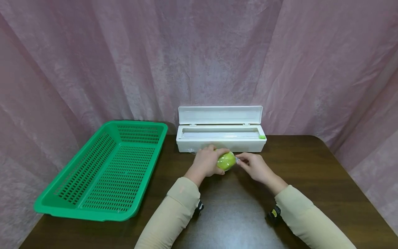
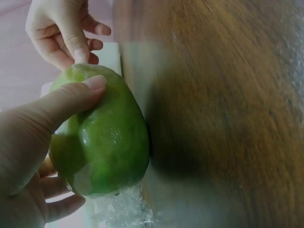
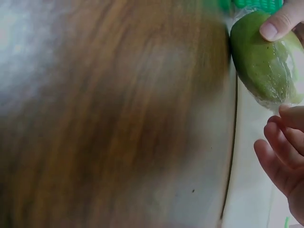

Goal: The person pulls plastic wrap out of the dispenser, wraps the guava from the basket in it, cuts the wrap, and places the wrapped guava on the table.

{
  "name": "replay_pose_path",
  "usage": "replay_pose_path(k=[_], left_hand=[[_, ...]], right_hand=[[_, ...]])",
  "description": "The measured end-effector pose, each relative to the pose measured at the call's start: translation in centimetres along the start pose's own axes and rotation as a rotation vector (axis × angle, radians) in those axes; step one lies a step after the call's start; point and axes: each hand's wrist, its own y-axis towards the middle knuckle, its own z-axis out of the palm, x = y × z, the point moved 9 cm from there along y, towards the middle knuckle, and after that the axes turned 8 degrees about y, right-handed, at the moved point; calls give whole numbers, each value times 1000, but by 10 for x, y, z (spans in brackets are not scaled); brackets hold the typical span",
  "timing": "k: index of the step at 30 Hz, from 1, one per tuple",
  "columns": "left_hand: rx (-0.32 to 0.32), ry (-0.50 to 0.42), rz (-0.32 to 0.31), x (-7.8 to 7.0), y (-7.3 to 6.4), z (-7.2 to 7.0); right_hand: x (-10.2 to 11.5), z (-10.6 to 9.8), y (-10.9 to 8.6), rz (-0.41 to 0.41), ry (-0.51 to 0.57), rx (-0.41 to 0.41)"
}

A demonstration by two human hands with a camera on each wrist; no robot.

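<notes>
A green mango (image 1: pixel 226 161) wrapped in clear cling film is held just in front of the white dispenser. My left hand (image 1: pixel 207 161) grips it from the left, the thumb lying across its skin in the left wrist view. From the mango's other end, a twisted tip of cling film (image 1: pixel 237 159) runs to my right hand (image 1: pixel 253 166), which pinches it between thumb and forefinger. In the left wrist view, loose crumpled film (image 2: pixel 126 209) sticks out at the end away from the right hand.
Behind the hands stands a white cling film dispenser (image 1: pixel 221 144), lid raised, with a film roll inside and a green slider (image 1: pixel 262 137) at its right. A green perforated basket (image 1: pixel 136 193) sits left on the dark wooden table (image 1: pixel 314 173). A pink curtain (image 1: pixel 217 52) hangs behind.
</notes>
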Motion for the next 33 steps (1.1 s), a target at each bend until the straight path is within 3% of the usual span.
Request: replay_pose_path(k=[7, 14, 20, 26, 30, 33], left_hand=[[4, 28, 3, -2, 0, -2], [1, 44, 1, -4, 0, -2], [2, 82, 2, -8, 0, -1], [-12, 81, -28, -7, 1, -1], [-25, 35, -41, -5, -1, -1], [-33, -24, -25, -3, -3, -1]], right_hand=[[14, 3, 5, -86, -178, -4], [14, 9, 4, -33, -269, 6], [19, 2, 1, 15, -243, 24], [34, 13, 6, -72, -61, 158], [47, 23, 9, -155, -108, 193], [51, 24, 9, -160, -185, 182]])
